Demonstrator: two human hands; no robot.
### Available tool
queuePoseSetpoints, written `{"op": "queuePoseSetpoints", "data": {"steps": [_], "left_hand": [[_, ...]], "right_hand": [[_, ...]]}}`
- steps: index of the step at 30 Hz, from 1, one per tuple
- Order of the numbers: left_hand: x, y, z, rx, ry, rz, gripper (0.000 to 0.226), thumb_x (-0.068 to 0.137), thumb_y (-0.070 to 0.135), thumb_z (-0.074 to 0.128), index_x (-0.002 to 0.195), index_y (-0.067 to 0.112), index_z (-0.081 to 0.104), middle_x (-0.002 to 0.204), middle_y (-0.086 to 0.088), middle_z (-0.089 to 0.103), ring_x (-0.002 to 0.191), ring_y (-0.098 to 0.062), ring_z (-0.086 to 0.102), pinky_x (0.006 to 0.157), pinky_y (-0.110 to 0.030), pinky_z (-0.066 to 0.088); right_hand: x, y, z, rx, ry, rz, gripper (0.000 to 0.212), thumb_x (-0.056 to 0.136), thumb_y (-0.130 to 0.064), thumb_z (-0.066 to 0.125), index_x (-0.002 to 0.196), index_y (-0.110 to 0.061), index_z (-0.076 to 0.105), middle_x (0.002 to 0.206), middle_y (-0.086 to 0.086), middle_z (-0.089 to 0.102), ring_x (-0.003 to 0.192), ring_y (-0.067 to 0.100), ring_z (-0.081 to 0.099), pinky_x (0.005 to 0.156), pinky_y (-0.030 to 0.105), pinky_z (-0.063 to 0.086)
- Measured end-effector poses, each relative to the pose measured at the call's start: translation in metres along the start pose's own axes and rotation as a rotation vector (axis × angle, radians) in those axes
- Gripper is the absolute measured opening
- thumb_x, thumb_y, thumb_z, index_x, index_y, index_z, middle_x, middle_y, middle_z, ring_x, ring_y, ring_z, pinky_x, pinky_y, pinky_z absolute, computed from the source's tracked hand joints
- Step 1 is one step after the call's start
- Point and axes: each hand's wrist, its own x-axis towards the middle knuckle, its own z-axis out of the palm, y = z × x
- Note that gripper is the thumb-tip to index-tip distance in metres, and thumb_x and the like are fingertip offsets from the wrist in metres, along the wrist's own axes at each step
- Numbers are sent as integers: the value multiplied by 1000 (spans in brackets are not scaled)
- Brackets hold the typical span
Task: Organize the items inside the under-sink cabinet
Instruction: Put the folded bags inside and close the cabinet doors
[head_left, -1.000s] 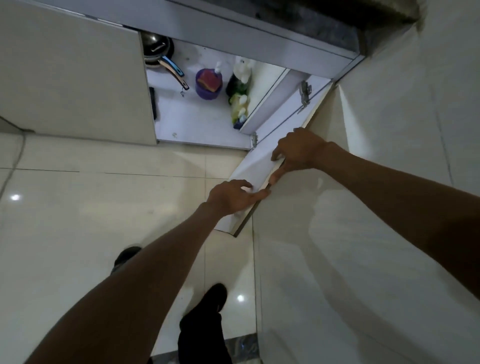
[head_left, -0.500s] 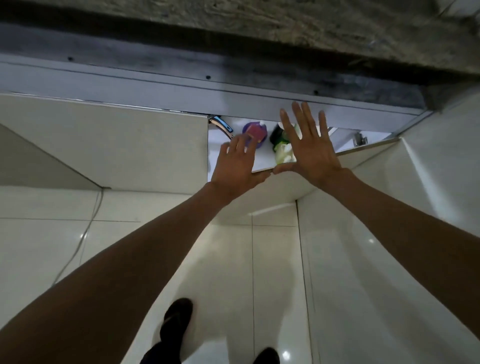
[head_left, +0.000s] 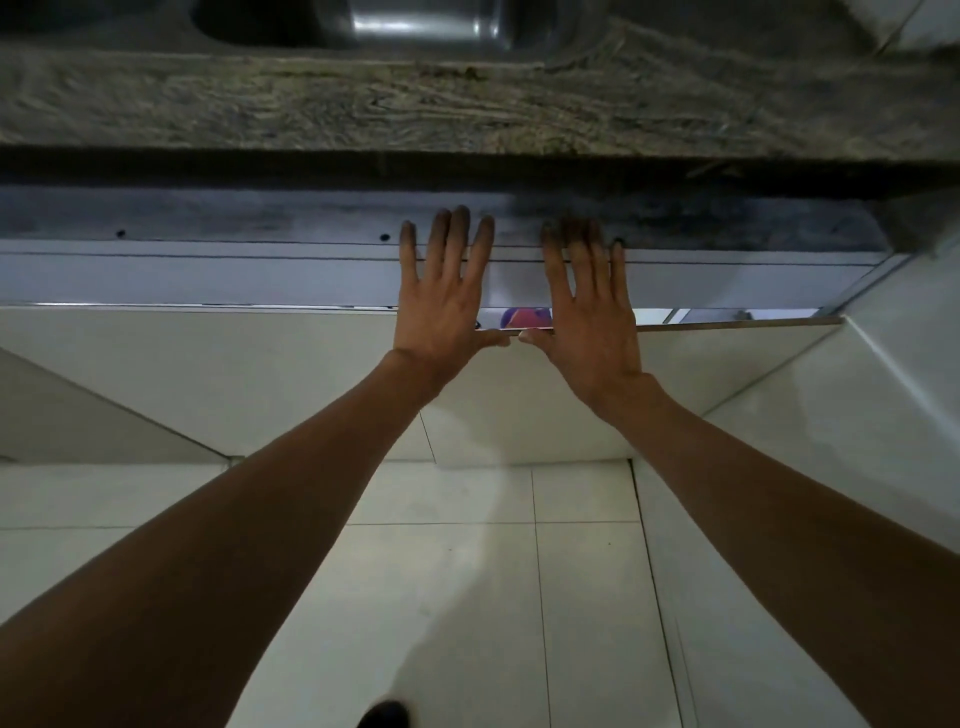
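Note:
The right cabinet door (head_left: 701, 374) under the sink stands almost closed, leaving only a thin gap along its top edge. Through that gap a purple container (head_left: 524, 318) with a pink top shows; the other items inside are hidden. My left hand (head_left: 441, 306) lies flat with fingers spread, its thumb on the door's top edge. Beside it, my right hand (head_left: 587, 317) is flat too, fingers spread, thumb tip on the same edge. Neither hand holds anything.
The left cabinet door (head_left: 208, 374) is closed. A dark stone countertop (head_left: 467, 104) with a steel sink (head_left: 415, 23) overhangs the cabinet. A tiled wall (head_left: 893, 415) stands at the right. Pale floor tiles (head_left: 467, 597) and my dark shoe (head_left: 382, 714) lie below.
The right door swung from wide open to nearly closed under both hands. My view rose from the floor to the countertop and sink, and the cabinet's contents went almost out of sight.

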Motion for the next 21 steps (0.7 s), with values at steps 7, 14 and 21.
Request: {"op": "queuePoseSetpoints", "data": {"steps": [7, 14, 21], "left_hand": [[6, -1, 15, 11, 119, -11, 106, 75, 83, 36, 153, 12, 21, 157, -18, 21, 146, -34, 19, 116, -58, 11], [6, 2, 16, 36, 81, -38, 104, 76, 80, 33, 153, 13, 16, 157, -18, 20, 146, -35, 18, 115, -56, 7], [-1, 13, -7, 101, -76, -83, 109, 84, 70, 47, 151, 13, -17, 159, -18, -13, 147, -35, -10, 118, -56, -3]], "right_hand": [[4, 1, 16, -32, 109, 3, 104, 78, -65, 65, 154, -12, 18, 159, 16, 19, 147, 32, 13, 120, 49, 12], [4, 1, 18, -40, 104, 12, 101, 80, -61, 67, 154, -12, 21, 158, 16, 18, 146, 33, 16, 120, 49, 14], [1, -12, -13, -55, -138, 68, 109, 83, -54, 67, 156, -11, -1, 163, 17, -1, 150, 34, 0, 122, 50, 8]]}}
